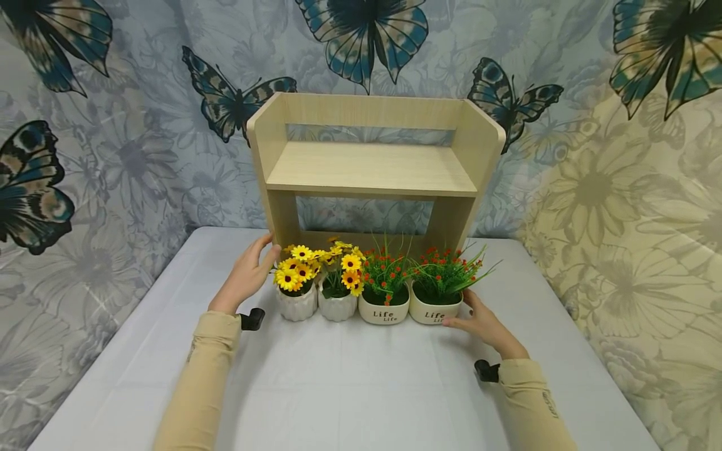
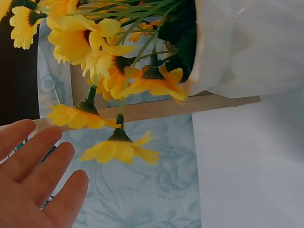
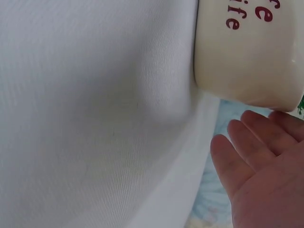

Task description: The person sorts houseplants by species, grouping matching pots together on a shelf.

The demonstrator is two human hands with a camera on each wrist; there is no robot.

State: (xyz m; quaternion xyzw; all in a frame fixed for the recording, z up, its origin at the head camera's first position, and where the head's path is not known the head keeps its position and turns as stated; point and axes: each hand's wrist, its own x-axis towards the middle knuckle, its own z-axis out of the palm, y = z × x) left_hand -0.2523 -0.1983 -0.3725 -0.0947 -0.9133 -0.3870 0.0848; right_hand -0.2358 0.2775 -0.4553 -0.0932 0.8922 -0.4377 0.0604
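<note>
Arms (image 1: 205, 382) stretch forward, left hand (image 1: 244, 275) and right hand (image 1: 489, 324) flanking plants (image 1: 386, 279).

Four potted plants (image 1: 386, 283), one shelf (image 1: 372, 166), one table (image 1: 350, 388)
Two white pots (image 1: 297, 305) hold yellow flowers (image 1: 287, 280), two cream pots (image 1: 383, 314) hold red flowers (image 1: 387, 300); two tan sleeves (image 1: 194, 388) and two small black wrist devices (image 1: 253, 319) are in view, with six butterflies (image 1: 371, 28) on the wall (image 1: 135, 169).

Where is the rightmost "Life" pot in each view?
Head: pot right of centre, at the row's end, beside the right hand.
Left wrist: not in it.
Right wrist: pot at top right, lettering sideways, just above the fingers.
Shared landmark: white tablecloth.
</note>
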